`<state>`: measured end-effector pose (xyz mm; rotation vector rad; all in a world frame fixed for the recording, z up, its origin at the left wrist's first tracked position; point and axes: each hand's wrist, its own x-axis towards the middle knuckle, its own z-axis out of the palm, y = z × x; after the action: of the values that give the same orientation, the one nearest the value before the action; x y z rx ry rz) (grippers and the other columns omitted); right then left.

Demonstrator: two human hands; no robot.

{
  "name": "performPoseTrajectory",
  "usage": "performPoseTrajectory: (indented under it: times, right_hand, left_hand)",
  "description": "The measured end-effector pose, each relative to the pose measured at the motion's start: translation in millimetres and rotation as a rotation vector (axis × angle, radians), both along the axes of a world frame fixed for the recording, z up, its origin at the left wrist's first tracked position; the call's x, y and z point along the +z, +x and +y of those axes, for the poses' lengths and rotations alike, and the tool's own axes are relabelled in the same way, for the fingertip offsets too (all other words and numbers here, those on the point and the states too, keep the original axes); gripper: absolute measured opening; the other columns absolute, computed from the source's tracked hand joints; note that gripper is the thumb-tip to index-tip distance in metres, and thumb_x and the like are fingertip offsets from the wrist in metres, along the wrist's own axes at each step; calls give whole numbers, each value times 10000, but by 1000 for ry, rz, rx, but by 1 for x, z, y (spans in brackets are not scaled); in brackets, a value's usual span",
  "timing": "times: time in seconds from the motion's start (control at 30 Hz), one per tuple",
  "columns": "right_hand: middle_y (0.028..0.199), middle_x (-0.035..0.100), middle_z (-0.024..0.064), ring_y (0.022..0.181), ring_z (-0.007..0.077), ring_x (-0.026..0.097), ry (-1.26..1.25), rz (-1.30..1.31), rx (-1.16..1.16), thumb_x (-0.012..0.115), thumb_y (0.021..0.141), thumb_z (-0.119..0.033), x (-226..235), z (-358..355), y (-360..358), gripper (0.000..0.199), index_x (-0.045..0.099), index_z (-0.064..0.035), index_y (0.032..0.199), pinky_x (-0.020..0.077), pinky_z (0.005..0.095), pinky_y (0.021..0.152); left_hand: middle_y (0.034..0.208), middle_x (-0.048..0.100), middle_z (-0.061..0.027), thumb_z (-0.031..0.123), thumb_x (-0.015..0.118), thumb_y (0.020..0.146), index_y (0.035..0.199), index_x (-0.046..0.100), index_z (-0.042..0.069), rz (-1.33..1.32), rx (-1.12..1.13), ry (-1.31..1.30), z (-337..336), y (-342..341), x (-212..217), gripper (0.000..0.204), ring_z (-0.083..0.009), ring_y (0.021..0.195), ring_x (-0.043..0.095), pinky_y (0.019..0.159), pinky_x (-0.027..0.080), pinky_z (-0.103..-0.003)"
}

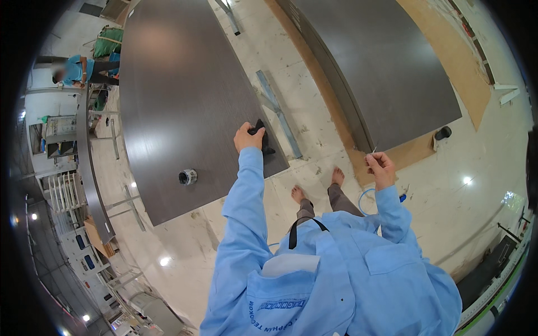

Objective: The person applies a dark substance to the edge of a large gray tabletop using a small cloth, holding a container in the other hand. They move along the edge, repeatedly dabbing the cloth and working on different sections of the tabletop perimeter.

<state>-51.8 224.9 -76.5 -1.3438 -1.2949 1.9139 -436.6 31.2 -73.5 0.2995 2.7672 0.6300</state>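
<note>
With our left hand (246, 138) we hold a crumpled black cloth (265, 144), thumb and fingers closed on its left side. The cloth is at the right edge of the dark tabletop (185, 101), close to its near right corner. Our right hand (381, 169) is drawn nearly closed, thumb and fingertips pinching a small, thin pale piece (374, 150) that points away from us; it is too small for us to tell what it is. That hand is by the near left corner of a second dark panel (386, 67), over on the right, with brown sheeting (412, 157) along its edges.

To the left of the cloth and a little nearer, we see a small jar (189, 177) with dark contents on the tabletop. A black container (443, 133) is beside the second panel's near right corner. Between the two dark surfaces we see a grey metal bar (280, 120), and at the far left a person (78, 71) in a blue top
</note>
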Motion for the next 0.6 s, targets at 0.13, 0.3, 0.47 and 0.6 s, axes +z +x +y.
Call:
performPoseTrajectory:
  times: [0.13, 0.3, 0.47, 0.6]
  right_hand:
    - [905, 745, -1, 785, 69, 657, -20, 13, -23, 778, 987, -142, -5, 6, -1, 93, 717, -72, 987, 502, 245, 659]
    - [908, 744, -1, 807, 70, 660, -6, -13, -33, 776, 988, -147, -7, 17, -1, 99, 717, -69, 978, 502, 247, 659]
    - [910, 742, -8, 826, 68, 664, 30, -2, -4, 773, 993, -169, -10, 27, 2, 111, 720, -75, 968, 507, 253, 672]
    - [961, 753, -21, 865, 74, 668, 11, -71, -7, 764, 1004, -207, -14, 33, 4, 104, 707, -122, 985, 506, 268, 717]
  left_hand:
    - [1104, 751, -226, 398, 918, 761, 1042, 729, 27, 103, -53, 9, -3, -4, -5, 502, -416, 1057, 707, 954, 550, -478]
    - [1084, 759, -246, 412, 913, 758, 1024, 746, 11, 67, -60, 48, -4, -6, -3, 510, -434, 1035, 713, 937, 554, -479]
    - [1154, 737, -243, 341, 895, 810, 1095, 728, 5, 40, -47, 13, 4, -10, -3, 471, -434, 1109, 682, 990, 539, -505]
    - [1160, 736, -251, 343, 891, 825, 1036, 711, -3, 187, -71, 29, 1, -8, -4, 443, -443, 1105, 684, 975, 540, -502]
